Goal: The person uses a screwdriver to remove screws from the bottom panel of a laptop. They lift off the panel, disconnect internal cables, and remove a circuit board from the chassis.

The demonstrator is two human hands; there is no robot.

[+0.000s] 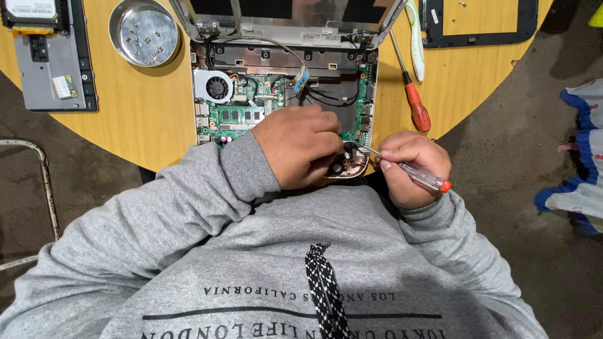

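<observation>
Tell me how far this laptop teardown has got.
Done: the laptop base lies open with its circuit board bare, loose screws sit in the round metal dish, and a removed panel lies at the table's far left. In hand: the right hand works a clear-handled screwdriver at the near corner, which the left hand steadies. Left: the board and fan remain seated.

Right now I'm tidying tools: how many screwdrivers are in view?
2. One with a clear handle is in the right hand, tip at the laptop's near corner. One with a red handle lies on the table, right of the laptop. Others may be hidden.
</observation>
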